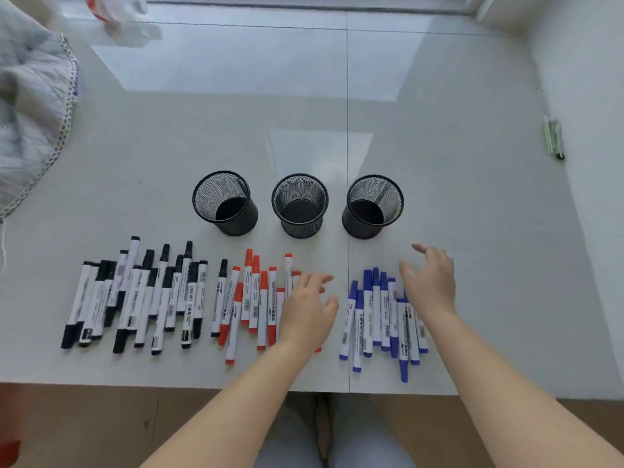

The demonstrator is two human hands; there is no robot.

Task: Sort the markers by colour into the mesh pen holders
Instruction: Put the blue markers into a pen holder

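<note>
Head view, looking down on a pale grey desk [472, 231]. Three black mesh pen holders stand upright in a row at mid-frame, apart from one another: left holder [225, 202], middle holder [300, 205], right holder [373, 206]. All three look empty inside. Below them, the markers lie flat in three loose groups, mostly with their long axes running toward the holders. Black markers [141, 295] fill the lower left of the frame, several overlapping. One black-capped marker [219, 297] lies just beside the red group. Red markers [251, 298] sit at lower centre, directly below the left and middle holders. Blue markers [381, 315] sit at lower right-centre, below the right holder. Left hand [309, 312] is over the right edge of the red group, palm down, fingers spread and relaxed; its grip is open and it holds nothing; whether it touches the markers beneath cannot be told. Right hand [430, 282] is over the upper right edge of the blue group, fingers loosely extended toward the right holder; grip open, nothing in it. Both forearms enter from the bottom of the frame. A quilted cloth [30, 113] lies at the upper left. A small pen-like bundle [553, 138] lies at the far right, well apart from the rest.
</note>
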